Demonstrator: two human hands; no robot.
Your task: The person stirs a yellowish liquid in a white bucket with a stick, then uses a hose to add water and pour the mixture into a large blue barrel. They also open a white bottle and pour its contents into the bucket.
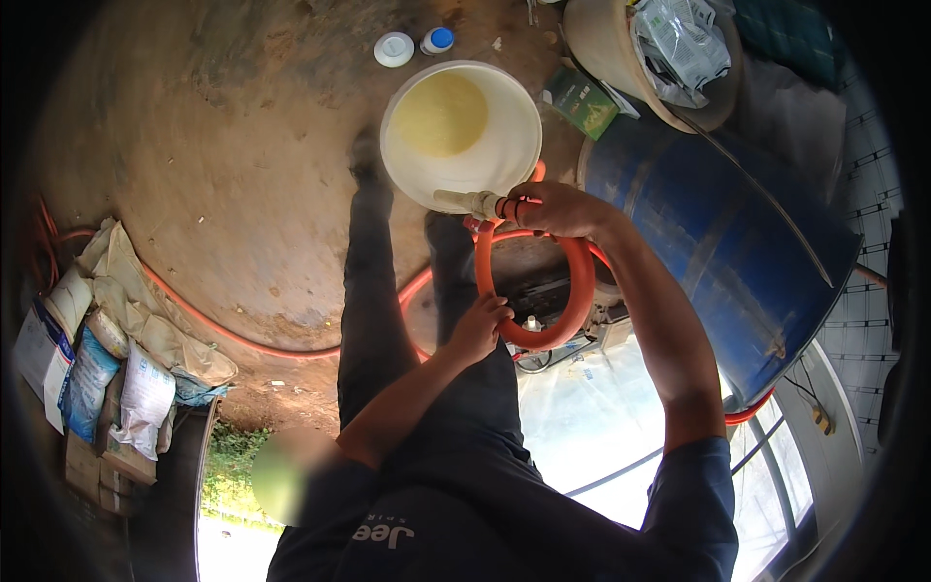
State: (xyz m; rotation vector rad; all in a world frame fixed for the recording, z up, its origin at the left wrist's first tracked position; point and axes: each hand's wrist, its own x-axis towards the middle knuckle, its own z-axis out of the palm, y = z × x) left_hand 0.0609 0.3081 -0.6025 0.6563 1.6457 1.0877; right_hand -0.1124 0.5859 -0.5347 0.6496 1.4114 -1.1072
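up there on the person's head, a wide fisheye camera points steeply down over the left hand (478,328) and right hand (548,209), both fairly near the lens, while the floor (262,165) lies farther off, below and beyond them.

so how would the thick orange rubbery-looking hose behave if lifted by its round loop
The hose probably bends but springs back, as its loop curves smoothly without visible kinks. Its end may feel heavier and droop, given the bulky, cream-coloured, plastic-looking tubular fitting by the right hand.
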